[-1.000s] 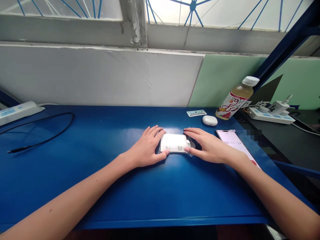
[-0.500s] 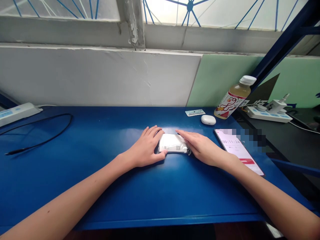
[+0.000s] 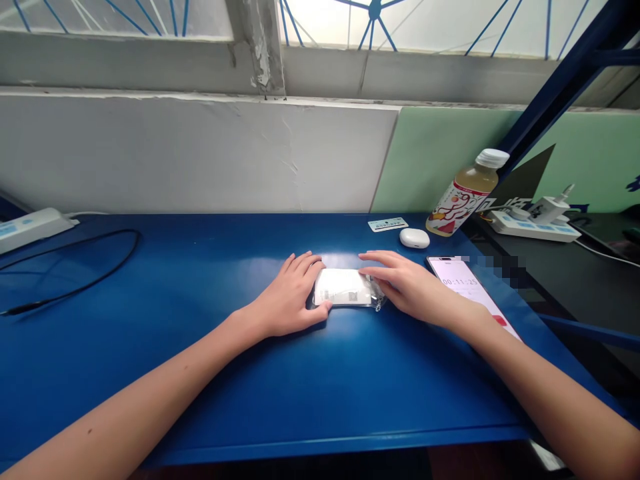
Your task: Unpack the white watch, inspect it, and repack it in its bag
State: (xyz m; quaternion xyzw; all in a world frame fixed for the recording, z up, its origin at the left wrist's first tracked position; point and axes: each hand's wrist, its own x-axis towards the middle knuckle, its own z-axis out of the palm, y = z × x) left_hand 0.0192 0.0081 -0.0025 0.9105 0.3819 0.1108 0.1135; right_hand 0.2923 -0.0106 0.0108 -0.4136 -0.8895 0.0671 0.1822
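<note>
A flat white box [image 3: 343, 287] in clear plastic wrapping lies on the blue table, with small print and a square code on its top. My left hand [image 3: 290, 297] grips its left end, thumb along the near edge and fingers at the far side. At the right end, loose crinkled plastic sticks out beside my right hand [image 3: 400, 283]. That hand's fingers are spread, the fingertips over or touching the wrapping; whether they press on it I cannot tell.
Right of my hands lie a phone [image 3: 465, 283] with a running timer, a white earbud case [image 3: 415, 238] and a small card [image 3: 388, 225]. A drink bottle [image 3: 463, 197] leans at the back right, near a power strip [image 3: 535, 227]. A black cable [image 3: 100, 287] curves on the left.
My right hand's fingers have spread apart and lifted, uncovering more of the box's right end and its plastic. My left hand stays on the box.
</note>
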